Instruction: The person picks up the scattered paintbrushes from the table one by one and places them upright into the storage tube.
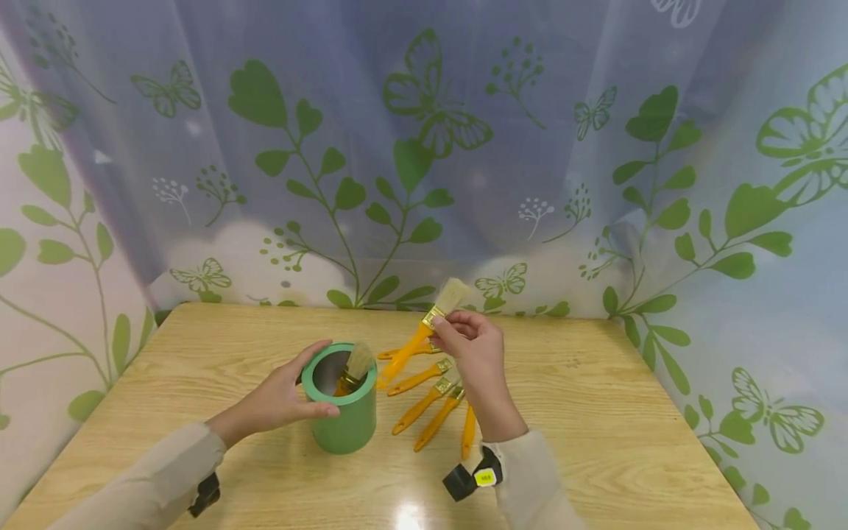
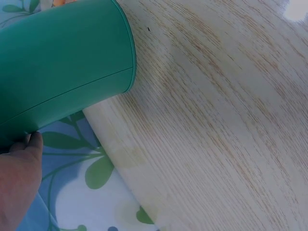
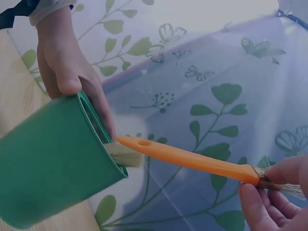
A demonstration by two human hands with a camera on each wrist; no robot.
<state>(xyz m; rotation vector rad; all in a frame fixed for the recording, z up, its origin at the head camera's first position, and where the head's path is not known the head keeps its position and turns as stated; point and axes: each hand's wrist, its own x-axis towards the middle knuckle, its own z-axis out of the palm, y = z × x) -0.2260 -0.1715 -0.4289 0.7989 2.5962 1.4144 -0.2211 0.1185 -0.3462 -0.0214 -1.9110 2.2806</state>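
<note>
A green cylindrical can stands upright on the table, a paintbrush inside it with pale bristles poking above the rim. My left hand grips the can near its top, thumb at the front and fingers round the far side. Beside it, my right hand pinches another paintbrush by its gold metal band. This brush has an orange handle slanting down toward the can's mouth, its bristles pointing up and away. Beneath and left of the right hand, several more orange-handled paintbrushes lie fanned out on the wood.
The light wooden table ends at a back edge against a hanging curtain printed with green leaves and butterflies. Dark straps with small devices sit on both wrists.
</note>
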